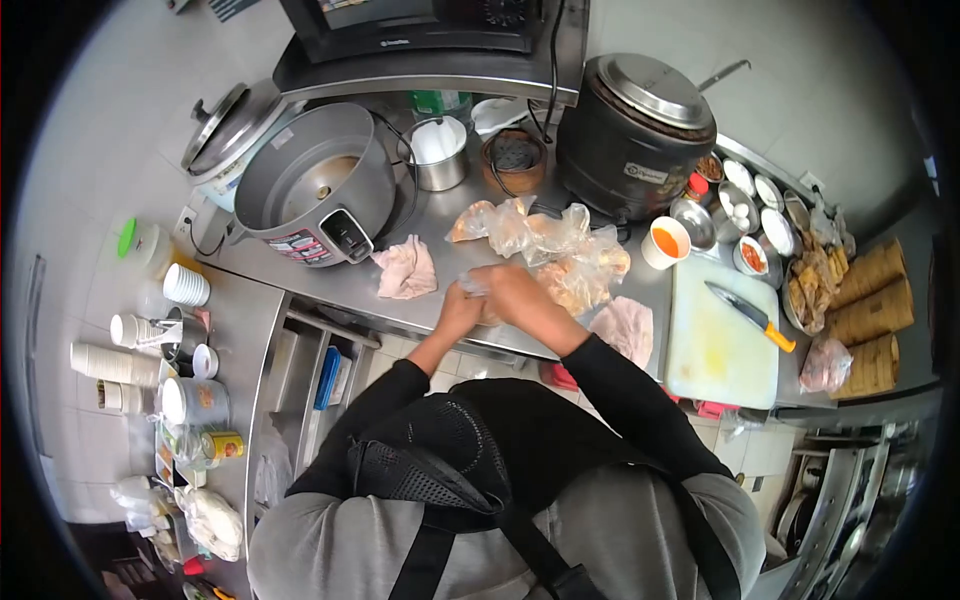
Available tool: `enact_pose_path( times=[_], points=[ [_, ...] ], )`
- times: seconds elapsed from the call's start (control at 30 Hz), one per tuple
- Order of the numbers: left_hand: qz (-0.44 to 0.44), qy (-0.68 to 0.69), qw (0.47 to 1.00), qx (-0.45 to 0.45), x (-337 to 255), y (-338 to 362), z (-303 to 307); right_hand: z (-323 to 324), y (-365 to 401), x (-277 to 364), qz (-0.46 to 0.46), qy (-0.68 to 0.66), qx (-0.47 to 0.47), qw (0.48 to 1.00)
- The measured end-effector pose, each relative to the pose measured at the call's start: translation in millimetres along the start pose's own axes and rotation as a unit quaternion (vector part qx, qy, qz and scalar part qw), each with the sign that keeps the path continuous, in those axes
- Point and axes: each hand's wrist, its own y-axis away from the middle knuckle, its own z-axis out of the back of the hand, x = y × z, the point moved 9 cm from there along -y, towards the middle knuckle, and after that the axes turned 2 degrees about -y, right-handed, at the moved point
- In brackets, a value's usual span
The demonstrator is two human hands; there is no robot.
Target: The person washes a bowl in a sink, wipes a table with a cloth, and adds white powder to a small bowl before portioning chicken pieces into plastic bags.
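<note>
Close together over the front edge of the steel counter [350, 298], my left hand [460, 310] and my right hand [515, 295] meet with fingers closed on a clear plastic bag [474, 285]. What the bag holds is mostly hidden by my hands. Just behind them lie several filled clear bags [570, 250] with orange-brown contents. A pink cloth [406, 268] is crumpled to the left of my hands, and another pink cloth [624, 330] lies to the right, beside my right forearm.
A large grey cooker [320, 190] stands back left, a black soup warmer [635, 140] back right. A knife [750, 316] rests on the white cutting board [710, 350], near a cup of orange liquid [666, 243]. Bamboo steamers [872, 310] stand far right; stacked cups [187, 285] are left.
</note>
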Motion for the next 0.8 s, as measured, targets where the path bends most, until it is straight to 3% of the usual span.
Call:
enact_pose_path(
  times=[0.03,0.07,0.1,0.13,0.17,0.2,0.23,0.27,0.3,0.33,0.37,0.4,0.43,0.47,0.5,0.53,0.57,0.6,0.63,0.67,0.7,0.73,0.8],
  points=[
    [-0.072,-0.099,0.991,0.049,-29.3,-5.6,-2.1,10.5,0.9,-9.5,-0.023,0.095,-0.02,0.995],
    [-0.145,-0.198,0.964,0.1,-50.0,-10.1,-5.0,18.9,-0.7,-10.6,-0.021,0.103,-0.026,0.994],
    [-0.223,-0.333,0.905,0.141,-56.5,-12.0,-3.5,22.4,4.3,-20.9,-0.059,0.138,0.004,0.989],
    [-0.279,-0.4,0.866,0.115,-76.2,-6.0,1.2,33.7,22.0,-39.1,-0.117,0.172,0.025,0.978],
    [-0.347,-0.449,0.817,0.103,-107.4,7.3,-7.5,38.5,33.2,-39.1,-0.07,0.083,0.034,0.993],
    [-0.328,-0.468,0.814,0.1,-128.7,10.2,-11.1,45.1,36.7,-38.4,-0.028,-0.003,0.027,0.999],
    [-0.238,-0.488,0.822,0.172,-121.1,-2.9,-11.5,59.3,38.6,-27.6,0.034,-0.069,0.02,0.997],
    [-0.121,-0.376,0.898,0.194,-111.5,-18.9,-3.0,78.7,39.9,-25.2,0.039,-0.092,-0.006,0.995],
    [-0.14,-0.29,0.927,0.193,-130.5,-22.2,-5.8,103.2,41.2,-15.5,0.085,-0.171,-0.057,0.98],
    [0.025,-0.15,0.971,0.183,-110.9,-35.6,-0.4,109.6,34.6,-34.0,0.075,-0.168,-0.121,0.975],
    [0.152,0.048,0.974,0.158,-105.2,-29.2,-12.8,106.5,30.0,-52.8,0.077,-0.169,-0.171,0.968],
    [0.19,0.173,0.95,0.179,-104.1,-31.8,-26.7,86.5,24.6,-78.4,0.002,-0.262,-0.194,0.945],
    [0.203,0.231,0.941,0.138,-98.9,-35.3,-32.3,52.2,25.5,-96.4,-0.066,-0.354,-0.214,0.908],
    [0.212,0.289,0.929,0.091,-86.5,-40.2,-38.3,19.0,31.5,-101.3,-0.048,-0.224,-0.236,0.944],
    [0.189,0.33,0.914,0.139,-27.9,-71.7,-25.4,-6.0,34.0,-96.8,-0.028,-0.089,-0.251,0.963],
    [0.172,0.209,0.961,0.052,-26.4,-65.2,-17.4,-16.5,33.9,-83.6,-0.023,-0.091,-0.249,0.964],
    [0.151,0.085,0.983,-0.052,-33.1,-46.3,-9.6,-39.7,38.1,-92.7,-0.123,-0.37,-0.226,0.893],
    [0.064,-0.011,0.997,-0.038,-42.1,-38.4,-11.8,-81.3,41.9,-87.9,-0.22,-0.614,-0.158,0.742],
    [-0.015,-0.118,0.992,-0.035,-38.0,-32.2,-8.7,-56.0,42.6,-80.4,-0.143,-0.378,-0.199,0.893],
    [-0.163,-0.254,0.952,-0.051,-38.5,-25.8,-4.1,-34.6,43.5,-64.3,-0.027,-0.126,-0.23,0.964],
    [-0.196,-0.272,0.94,-0.061,-44.9,-17.9,-5.1,-16.0,47.9,-41.8,-0.081,0.051,-0.168,0.981],
    [-0.154,-0.274,0.949,0.006,-46.1,-20.5,-8.8,-8.0,45.4,-42.3,0.01,0.071,-0.227,0.971],
    [-0.157,-0.166,0.971,0.066,-19.8,-27.9,-3.8,-14.8,40.0,-59.6,0.006,0.03,-0.213,0.976]
  ],
)
